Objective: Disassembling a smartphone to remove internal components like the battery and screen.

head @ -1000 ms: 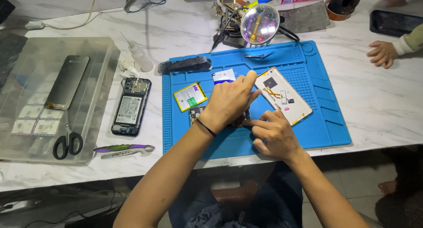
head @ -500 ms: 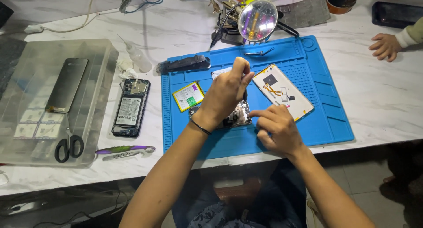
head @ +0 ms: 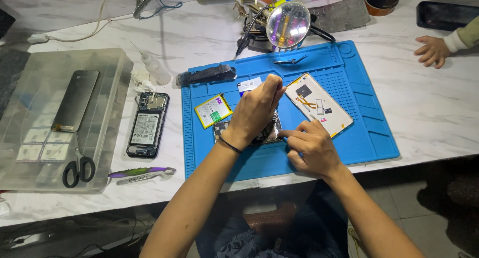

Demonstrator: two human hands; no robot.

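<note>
From my remote seat, nearest me is the right hand [head: 312, 149], fingers curled together with the forefinger tip pressed at the right edge of the opened phone [head: 249, 133], I judge to keep it from sliding. Just above, at ten o'clock from it, the left hand [head: 255, 111] arches over that phone with fingers pinched together at the top; whether they grip a tool I cannot tell (the knuckles hide it). The phone lies mid-mat [head: 369, 138], mostly covered by both hands. At nine o'clock on the mat sits a yellow battery [head: 212, 110]; at two o'clock the white back panel [head: 319, 103], inner side up, set aside within reach. Off the mat, at nine o'clock, another opened phone [head: 148, 124] and tweezers [head: 142, 174]; farther left, a clear tray [head: 119, 78] bearing scissors [head: 79, 166]. At twelve o'clock stands the magnifier lamp [head: 288, 17]. Someone else's hand [head: 431, 49] rests far at two o'clock.
</note>
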